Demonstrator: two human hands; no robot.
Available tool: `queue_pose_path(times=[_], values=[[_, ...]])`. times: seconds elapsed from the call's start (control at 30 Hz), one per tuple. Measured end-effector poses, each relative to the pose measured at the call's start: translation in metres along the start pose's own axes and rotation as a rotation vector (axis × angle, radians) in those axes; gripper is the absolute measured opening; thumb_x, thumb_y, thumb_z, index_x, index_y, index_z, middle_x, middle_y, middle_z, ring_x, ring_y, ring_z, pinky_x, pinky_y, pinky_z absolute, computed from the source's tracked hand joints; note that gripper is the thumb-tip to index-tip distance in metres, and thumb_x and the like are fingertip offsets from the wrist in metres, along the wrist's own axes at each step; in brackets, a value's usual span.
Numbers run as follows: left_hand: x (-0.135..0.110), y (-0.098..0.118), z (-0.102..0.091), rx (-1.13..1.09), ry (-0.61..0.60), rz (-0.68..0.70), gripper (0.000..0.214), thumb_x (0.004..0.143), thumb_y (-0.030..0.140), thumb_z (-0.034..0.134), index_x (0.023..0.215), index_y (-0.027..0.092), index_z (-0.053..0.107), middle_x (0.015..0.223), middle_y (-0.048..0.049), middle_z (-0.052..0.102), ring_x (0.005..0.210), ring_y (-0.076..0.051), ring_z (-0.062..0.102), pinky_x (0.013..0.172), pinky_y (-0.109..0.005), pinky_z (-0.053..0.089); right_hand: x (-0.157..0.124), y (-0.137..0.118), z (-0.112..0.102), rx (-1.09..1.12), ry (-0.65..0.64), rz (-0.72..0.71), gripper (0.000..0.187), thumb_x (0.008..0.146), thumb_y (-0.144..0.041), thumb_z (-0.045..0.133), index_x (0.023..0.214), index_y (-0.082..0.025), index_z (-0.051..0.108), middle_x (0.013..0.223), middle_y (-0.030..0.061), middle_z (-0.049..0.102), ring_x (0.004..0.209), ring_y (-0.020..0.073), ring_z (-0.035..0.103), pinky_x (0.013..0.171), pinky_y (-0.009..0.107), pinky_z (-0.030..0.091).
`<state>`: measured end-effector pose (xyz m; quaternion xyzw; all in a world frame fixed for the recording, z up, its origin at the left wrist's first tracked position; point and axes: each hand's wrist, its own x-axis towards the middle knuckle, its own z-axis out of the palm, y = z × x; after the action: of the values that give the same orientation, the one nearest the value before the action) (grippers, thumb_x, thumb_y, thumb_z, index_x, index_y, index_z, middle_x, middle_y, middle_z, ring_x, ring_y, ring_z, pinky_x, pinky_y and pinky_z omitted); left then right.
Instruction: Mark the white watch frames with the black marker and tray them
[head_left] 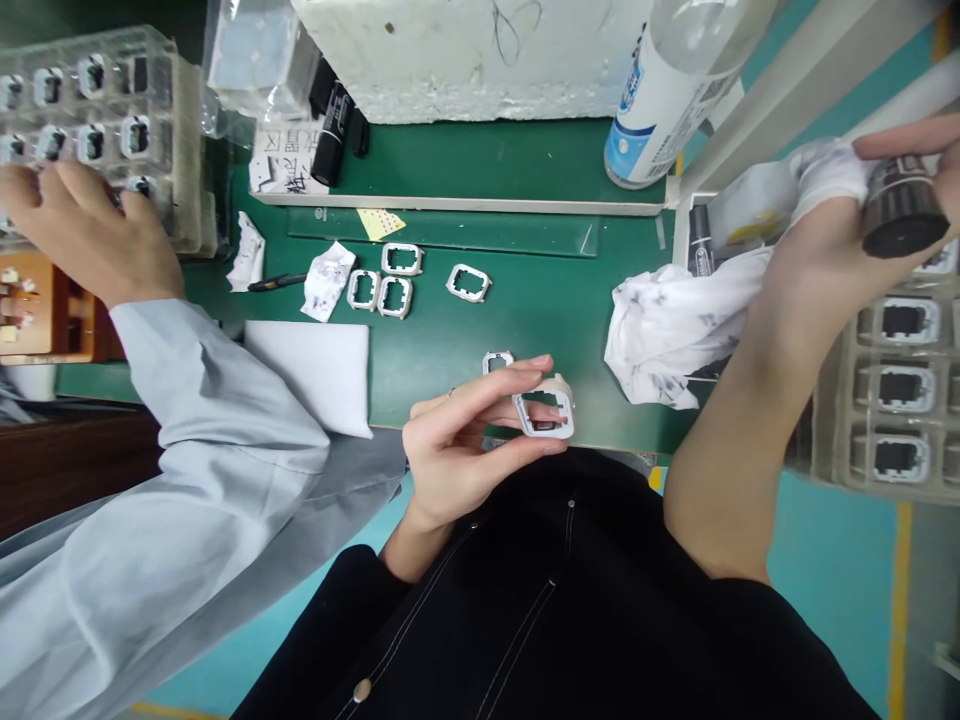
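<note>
My left hand (465, 430) pinches a white square watch-case frame (546, 412) between thumb and fingers, just above the front edge of the green table. Behind these fingers another white frame (497, 362) lies on the table, partly hidden. My right hand (919, 190), at the far right edge, is wrapped round a thick black marker (904, 212), its blunt end facing me. A stained white cloth (829, 170) sits against that hand. Several loose frames (401, 260) lie on the table beyond my left hand.
On the left, a co-worker's hand (90, 220) reaches over a clear tray of frames (161, 80). Another tray (840, 430) stands at right. A spray bottle (660, 110), a crumpled cloth (660, 325), a white pad (315, 370) and a foam block (480, 60) are around.
</note>
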<state>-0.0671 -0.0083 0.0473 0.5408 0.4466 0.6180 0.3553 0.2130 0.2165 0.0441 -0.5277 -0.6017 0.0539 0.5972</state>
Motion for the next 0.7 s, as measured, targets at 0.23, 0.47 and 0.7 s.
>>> queue_pose_path(times=[0.23, 0.47, 0.7], values=[[0.000, -0.003, 0.005, 0.163, 0.021, 0.111, 0.068, 0.094, 0.012, 0.105, 0.155, 0.035, 0.083, 0.146, -0.0065, 0.090, 0.096, -0.028, 0.096, 0.087, -0.041, 0.086, 0.000, 0.008, 0.003, -0.042, 0.099, -0.132, 0.027, 0.097, -0.002, 0.058, 0.098, -0.028, 0.064, 0.106, 0.0037, 0.061, 0.110, 0.0227, 0.068, 0.120, 0.051, 0.054], [0.003, 0.000, 0.007, 0.337, 0.048, 0.251, 0.076, 0.093, 0.000, 0.100, 0.160, 0.032, 0.080, 0.136, -0.0034, 0.093, 0.119, -0.030, 0.094, 0.093, -0.037, 0.085, -0.001, 0.004, 0.001, -0.039, 0.080, -0.102, 0.032, 0.096, 0.003, 0.063, 0.095, -0.029, 0.059, 0.106, 0.0015, 0.059, 0.113, 0.0221, 0.066, 0.126, 0.052, 0.052], [0.002, 0.008, 0.003, 0.506, -0.009, 0.156, 0.065, 0.101, 0.006, 0.093, 0.159, 0.031, 0.079, 0.150, -0.0038, 0.088, 0.103, -0.023, 0.095, 0.093, -0.035, 0.083, 0.000, 0.006, 0.001, -0.016, 0.079, -0.145, 0.033, 0.093, 0.003, 0.054, 0.099, -0.028, 0.063, 0.105, 0.0038, 0.060, 0.111, 0.0242, 0.067, 0.124, 0.054, 0.053]])
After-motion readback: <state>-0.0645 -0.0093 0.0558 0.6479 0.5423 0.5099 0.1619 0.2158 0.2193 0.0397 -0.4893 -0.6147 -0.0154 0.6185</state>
